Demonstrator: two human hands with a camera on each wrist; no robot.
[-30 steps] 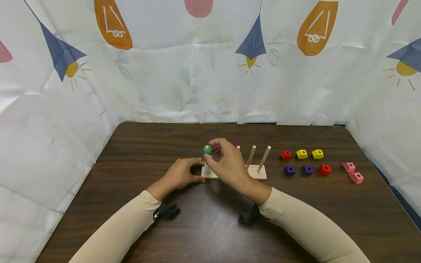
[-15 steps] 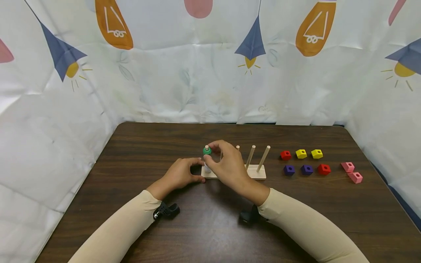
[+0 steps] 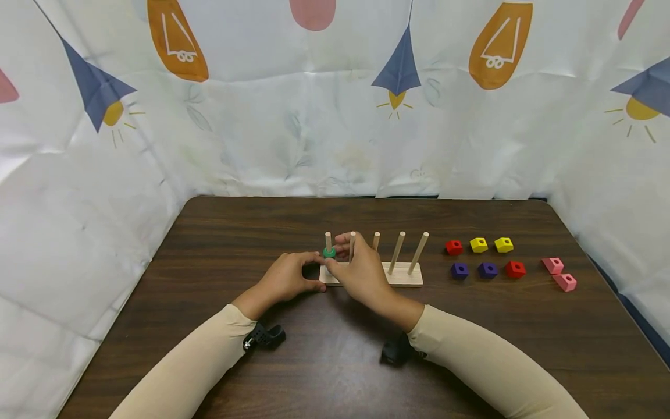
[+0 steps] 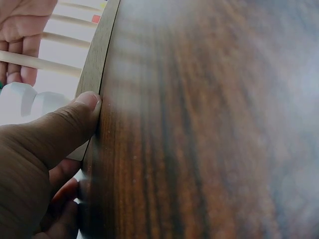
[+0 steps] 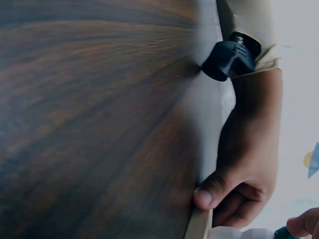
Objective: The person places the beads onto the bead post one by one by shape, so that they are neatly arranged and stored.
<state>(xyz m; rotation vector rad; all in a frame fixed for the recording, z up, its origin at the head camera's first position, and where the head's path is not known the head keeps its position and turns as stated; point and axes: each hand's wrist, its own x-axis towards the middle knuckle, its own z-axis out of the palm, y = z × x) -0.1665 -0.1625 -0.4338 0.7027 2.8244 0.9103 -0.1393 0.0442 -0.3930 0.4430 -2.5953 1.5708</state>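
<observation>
A pale wooden peg board (image 3: 405, 274) with a row of upright pegs lies before me. My left hand (image 3: 288, 276) grips its left end, thumb (image 4: 75, 117) on the near edge and fingers curled behind. On the leftmost peg (image 3: 328, 240) sits a green bead (image 3: 328, 252), with the peg's top showing above it. My right hand (image 3: 361, 270) reaches across the board and pinches the bead at its right side; a fingertip (image 5: 301, 225) meets it in the right wrist view. White beads (image 4: 20, 97) are stacked below it, mostly hidden by the hands in the head view.
To the right lie loose blocks with holes: a red block (image 3: 453, 247), a yellow block (image 3: 478, 245), a purple block (image 3: 459, 271), a pink block (image 3: 565, 283) and several others. The dark wooden table (image 3: 157, 349) meets a printed white curtain (image 3: 251, 134) at the back.
The green bead has come down the leftmost peg, baring more of the peg's top. My right hand has lowered with it. The left hand stays on the board's end.
</observation>
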